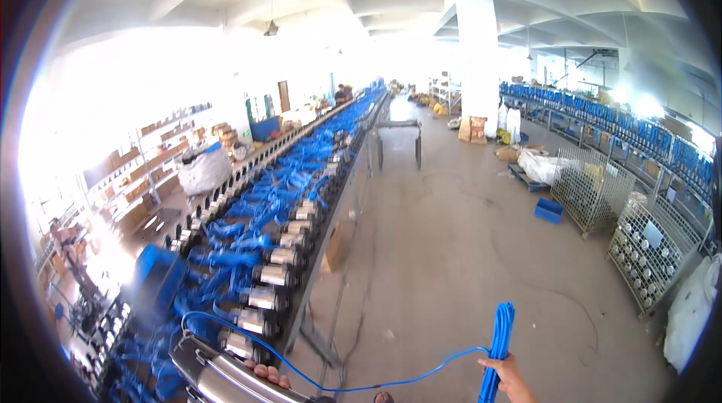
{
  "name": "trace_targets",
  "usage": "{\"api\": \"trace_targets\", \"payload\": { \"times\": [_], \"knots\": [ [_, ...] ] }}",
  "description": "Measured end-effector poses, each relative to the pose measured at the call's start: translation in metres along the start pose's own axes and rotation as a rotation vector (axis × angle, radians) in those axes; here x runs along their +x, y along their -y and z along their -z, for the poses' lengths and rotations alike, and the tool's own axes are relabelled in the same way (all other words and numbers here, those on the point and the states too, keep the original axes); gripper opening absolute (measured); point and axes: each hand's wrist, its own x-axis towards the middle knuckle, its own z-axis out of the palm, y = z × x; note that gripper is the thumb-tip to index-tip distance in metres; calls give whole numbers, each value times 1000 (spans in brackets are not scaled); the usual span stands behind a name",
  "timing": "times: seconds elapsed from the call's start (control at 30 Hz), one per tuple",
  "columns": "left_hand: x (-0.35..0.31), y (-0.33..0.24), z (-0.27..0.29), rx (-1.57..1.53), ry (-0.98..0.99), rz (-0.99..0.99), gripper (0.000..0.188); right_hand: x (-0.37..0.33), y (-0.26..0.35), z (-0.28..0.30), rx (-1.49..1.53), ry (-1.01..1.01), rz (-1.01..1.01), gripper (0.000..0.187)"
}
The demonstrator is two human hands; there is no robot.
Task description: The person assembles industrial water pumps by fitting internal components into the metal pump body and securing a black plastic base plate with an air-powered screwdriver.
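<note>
At the lower edge, my left hand (268, 374) has its fingers curled round a shiny stainless steel cylinder, which looks like a submersible pump (226, 374). The pump lies slantwise beside the line; its lower end is cut off by the frame. A blue cable (421, 377) leaves the pump's upper end, sags across in front of me and runs to a coiled blue cable bundle (502, 328). My right hand (511, 374) is closed round this bundle, holding it upright over the floor.
On my left, a long conveyor line (331, 204) carries rows of silver pumps (274, 275) with blue cables. A blue crate (158, 279) stands there. Ahead are a small table (398, 125) and a white pillar (477, 57). Wire cages (594, 189) and a blue bin (549, 210) stand right.
</note>
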Motion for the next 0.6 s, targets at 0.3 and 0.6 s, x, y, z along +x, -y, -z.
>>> {"api": "trace_targets", "payload": {
  "times": [0.3,0.6],
  "knots": [
    [321,68,204,-39,50,171,36,276,93,-88,372,-113,-15,17],
    [601,179,396,-2,124,242,43,551,203,-149,1169,-792,149,40]
  ]
}}
